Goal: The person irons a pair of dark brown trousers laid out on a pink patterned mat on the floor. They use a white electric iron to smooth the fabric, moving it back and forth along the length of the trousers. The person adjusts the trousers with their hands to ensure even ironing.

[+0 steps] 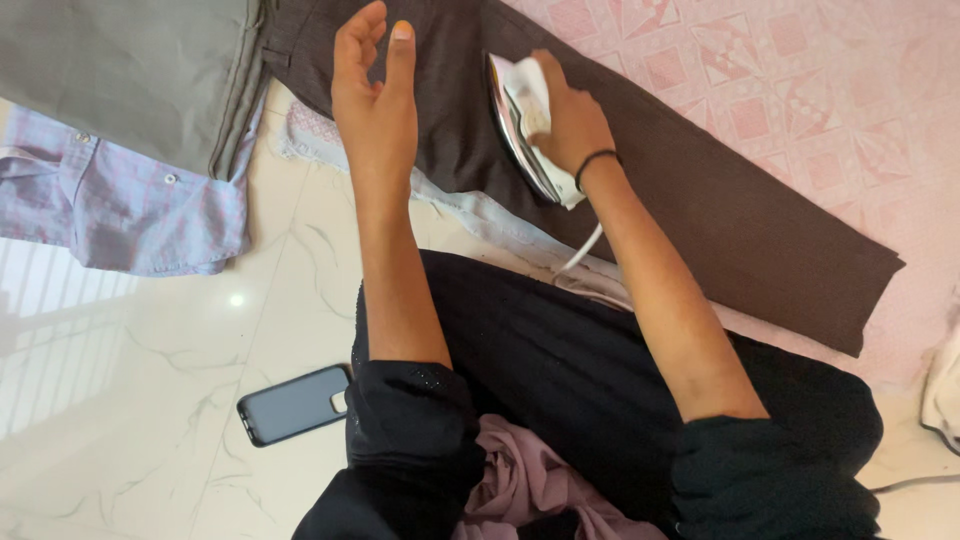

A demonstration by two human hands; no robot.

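One iron [528, 128], one pair of dark trousers [700, 190] and two bare hands are at work here. The iron is white on top with a shiny metal soleplate, tipped up on its edge so the plate faces left, and it rests on the upper part of the trousers; a white cord [583, 250] runs down from its rear. The right hand [568, 115], with a black band at the wrist, has its fingers clenched around the iron's handle. The left hand [375, 85] lies on the trousers just left of the iron, its fingers released and stretched out straight, holding nothing. The trousers are dark brown with a fine stripe, spread flat and long across a pink patterned cloth [820, 100] that covers the floor at upper right. Around them lie one grey garment [120, 70] at upper left, overlapping one pale checked shirt [110, 200] with buttons, and one dark phone [295, 403] face down on the white marble floor [150, 400] near the person's left sleeve. The person's black clothing and both forearms hide the near edge of the trousers.
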